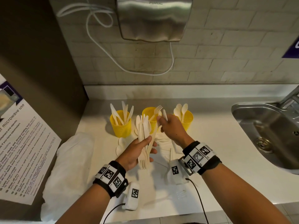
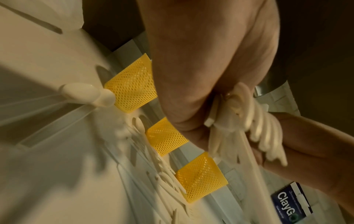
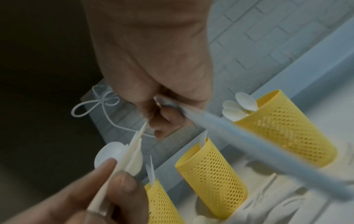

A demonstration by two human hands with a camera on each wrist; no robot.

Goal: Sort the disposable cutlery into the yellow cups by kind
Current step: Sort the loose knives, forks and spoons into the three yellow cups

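Three yellow mesh cups stand in a row on the white counter. The left cup (image 1: 120, 125) holds knives, the middle cup (image 1: 148, 113) holds a fork (image 1: 156, 110), and the right cup (image 1: 186, 118) holds spoons. My left hand (image 1: 145, 147) grips a mixed bundle of pale cutlery (image 1: 143, 130) upright in front of the cups; the same bundle (image 2: 258, 128) fills the left wrist view. My right hand (image 1: 161, 120) hovers over the middle cup and pinches one pale piece (image 3: 229, 131) just clear of the bundle. That piece is blurred, so its kind is unclear.
More loose cutlery (image 1: 165, 143) lies on the counter under my hands. A steel sink (image 1: 267, 130) sits to the right, and a crumpled white towel (image 1: 72, 159) and a printed notice (image 1: 21, 143) to the left. A hand dryer (image 1: 153, 18) with a cable hangs above the cups.
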